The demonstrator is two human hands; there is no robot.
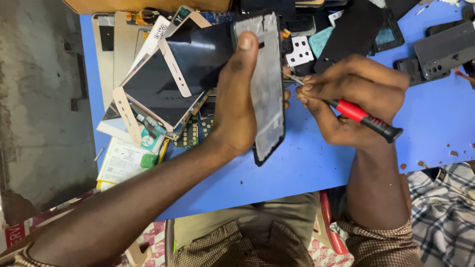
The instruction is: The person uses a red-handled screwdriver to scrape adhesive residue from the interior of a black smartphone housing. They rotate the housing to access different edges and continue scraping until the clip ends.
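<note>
Gripping a flat, rectangular phone frame (267, 84) upright over the blue table (307, 163), the left hand (237, 104) is wrapping its palm round the near edge, thumb pressing along the grey matte face while its fingers are curling out of sight behind. The frame's black rim is looking glossy and thin. The right hand (351, 99) is closing all its fingers tightly on a screwdriver (358, 116) with a ribbed red-and-black handle, wrist bending inward, the metal shaft meeting the frame's right edge; the tip itself is hidden, so contact is probably at a screw but cannot be confirmed. Behind, loose phone screens (158, 89) with pale gold bezels are lying stacked, partly covered by the left hand, beside dark back covers (440, 49) cut off by the top edge.
</note>
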